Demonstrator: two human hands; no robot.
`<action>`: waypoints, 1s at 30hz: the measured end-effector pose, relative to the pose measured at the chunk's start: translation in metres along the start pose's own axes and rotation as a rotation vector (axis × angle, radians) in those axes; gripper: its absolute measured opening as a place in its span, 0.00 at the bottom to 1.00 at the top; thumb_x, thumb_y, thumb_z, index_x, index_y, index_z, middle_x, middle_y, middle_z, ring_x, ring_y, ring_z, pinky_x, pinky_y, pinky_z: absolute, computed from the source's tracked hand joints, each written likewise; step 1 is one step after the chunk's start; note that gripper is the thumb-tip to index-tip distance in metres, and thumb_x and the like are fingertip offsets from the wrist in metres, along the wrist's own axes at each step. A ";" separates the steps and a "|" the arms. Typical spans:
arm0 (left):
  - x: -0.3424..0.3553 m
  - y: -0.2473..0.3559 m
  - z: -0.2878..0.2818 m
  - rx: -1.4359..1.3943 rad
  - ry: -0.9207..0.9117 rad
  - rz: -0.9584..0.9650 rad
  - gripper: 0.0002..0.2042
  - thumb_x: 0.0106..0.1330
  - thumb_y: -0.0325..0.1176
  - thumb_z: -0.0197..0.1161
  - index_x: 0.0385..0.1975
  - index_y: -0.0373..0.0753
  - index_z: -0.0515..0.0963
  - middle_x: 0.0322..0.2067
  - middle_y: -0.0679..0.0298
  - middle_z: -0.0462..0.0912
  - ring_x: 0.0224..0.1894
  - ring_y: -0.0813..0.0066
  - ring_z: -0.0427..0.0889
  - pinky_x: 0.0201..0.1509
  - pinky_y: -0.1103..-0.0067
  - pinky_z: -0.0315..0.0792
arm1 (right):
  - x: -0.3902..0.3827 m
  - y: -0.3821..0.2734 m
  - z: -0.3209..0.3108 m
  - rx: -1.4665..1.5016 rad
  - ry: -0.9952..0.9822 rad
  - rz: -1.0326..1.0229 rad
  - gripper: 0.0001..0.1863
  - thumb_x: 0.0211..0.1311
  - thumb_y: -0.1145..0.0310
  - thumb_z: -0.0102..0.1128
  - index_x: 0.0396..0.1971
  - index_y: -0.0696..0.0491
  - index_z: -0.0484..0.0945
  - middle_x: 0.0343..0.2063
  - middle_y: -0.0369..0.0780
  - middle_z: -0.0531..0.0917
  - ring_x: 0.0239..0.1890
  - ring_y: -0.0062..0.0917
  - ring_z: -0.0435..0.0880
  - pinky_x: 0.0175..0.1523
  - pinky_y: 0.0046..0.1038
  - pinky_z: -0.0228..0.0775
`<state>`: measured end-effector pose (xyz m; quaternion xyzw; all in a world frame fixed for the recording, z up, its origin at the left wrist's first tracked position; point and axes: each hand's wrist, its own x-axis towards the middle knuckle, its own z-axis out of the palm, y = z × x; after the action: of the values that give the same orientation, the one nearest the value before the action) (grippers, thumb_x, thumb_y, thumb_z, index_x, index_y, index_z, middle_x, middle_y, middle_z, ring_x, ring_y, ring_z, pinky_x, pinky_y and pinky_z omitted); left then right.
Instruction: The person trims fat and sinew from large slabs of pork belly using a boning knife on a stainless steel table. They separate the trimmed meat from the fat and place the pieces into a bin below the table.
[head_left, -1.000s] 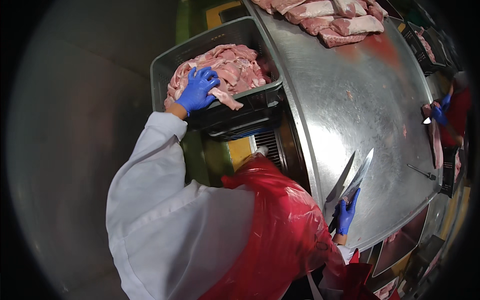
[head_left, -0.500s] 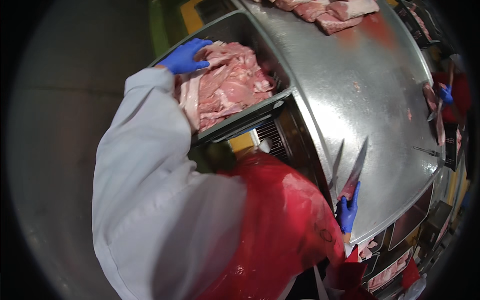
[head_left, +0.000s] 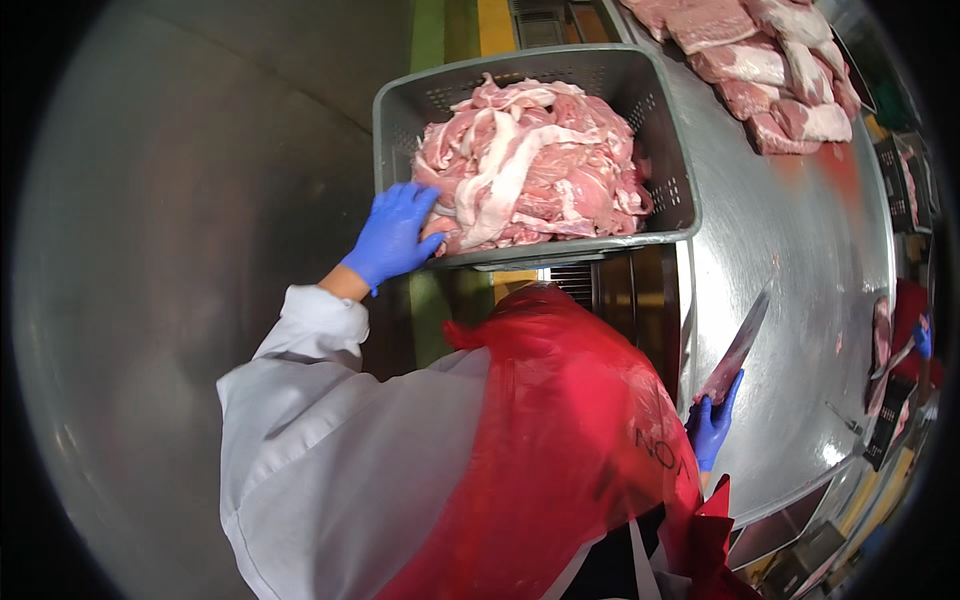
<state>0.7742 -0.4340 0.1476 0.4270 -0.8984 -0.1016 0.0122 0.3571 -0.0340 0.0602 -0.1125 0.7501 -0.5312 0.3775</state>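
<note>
My left hand (head_left: pixel 395 232), in a blue glove, rests at the near left corner of a grey plastic crate (head_left: pixel 680 190). Its thumb and fingers are spread over the edge and touch the heap of raw meat strips (head_left: pixel 560 170) inside; its palm hides that corner. Pale strips of fat lie across the top of the heap. Down at the right, over the near edge of the metal table, my right hand (head_left: pixel 709 428), also gloved in blue, is closed round a long knife (head_left: pixel 738 345). The blade points up and away, with reddish smears near the handle.
Thick slabs of raw meat (head_left: pixel 770 70) are piled at the far end of the metal table (head_left: pixel 790 220). Across it, at the right, a co-worker's blue-gloved hand (head_left: pixel 922 338) is beside a piece of meat (head_left: pixel 880 345). A perforated dark crate (head_left: pixel 905 185) stands beyond the table.
The view has shifted, showing the whole crate now. My left hand has moved from the crate's far left to its near left corner. The right hand still holds the knife.
</note>
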 end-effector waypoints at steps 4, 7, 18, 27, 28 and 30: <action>0.045 0.009 0.034 0.052 0.111 0.371 0.37 0.50 0.39 0.72 0.66 0.54 0.69 0.67 0.48 0.62 0.65 0.43 0.66 0.66 0.57 0.63 | 0.029 -0.007 0.014 -0.047 -0.118 -0.070 0.40 0.70 0.81 0.50 0.77 0.38 0.48 0.19 0.30 0.71 0.17 0.12 0.65 0.23 0.18 0.58; 0.090 0.027 0.042 -0.002 0.023 0.332 0.42 0.46 0.38 0.74 0.67 0.56 0.67 0.67 0.47 0.61 0.64 0.41 0.67 0.63 0.56 0.67 | 0.028 -0.013 0.032 -0.014 -0.120 -0.116 0.41 0.70 0.80 0.52 0.77 0.38 0.48 0.17 0.29 0.70 0.15 0.11 0.61 0.20 0.18 0.54; 0.298 0.119 0.152 0.002 -0.202 0.394 0.51 0.39 0.45 0.78 0.69 0.55 0.61 0.57 0.42 0.70 0.55 0.40 0.77 0.58 0.56 0.73 | 0.013 0.010 0.030 -0.252 -0.099 -0.240 0.40 0.66 0.81 0.53 0.76 0.50 0.49 0.36 0.32 0.76 0.37 0.16 0.72 0.48 0.18 0.67; 0.324 0.116 0.156 0.085 -0.505 0.500 0.61 0.46 0.63 0.73 0.77 0.47 0.42 0.67 0.29 0.59 0.68 0.34 0.62 0.70 0.57 0.62 | -0.031 0.049 -0.025 -0.109 0.175 -0.055 0.42 0.65 0.81 0.50 0.77 0.46 0.47 0.22 0.31 0.76 0.21 0.12 0.70 0.26 0.20 0.66; 0.328 0.124 0.143 0.167 -0.571 0.471 0.61 0.48 0.66 0.70 0.77 0.47 0.41 0.68 0.30 0.58 0.70 0.36 0.61 0.71 0.58 0.60 | -0.037 0.058 -0.034 -0.109 0.210 -0.049 0.42 0.65 0.80 0.51 0.77 0.46 0.47 0.21 0.31 0.76 0.21 0.12 0.70 0.26 0.21 0.66; 0.360 0.134 0.121 0.293 -0.836 0.454 0.58 0.50 0.71 0.65 0.77 0.47 0.46 0.70 0.37 0.58 0.73 0.42 0.58 0.74 0.60 0.58 | -0.046 0.077 -0.057 -0.076 0.254 -0.030 0.43 0.64 0.80 0.51 0.77 0.45 0.47 0.19 0.31 0.75 0.20 0.13 0.70 0.25 0.21 0.66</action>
<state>0.4296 -0.6077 0.0316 0.1405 -0.9017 -0.1315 -0.3872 0.3673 0.0640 0.0215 -0.0696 0.8096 -0.5180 0.2671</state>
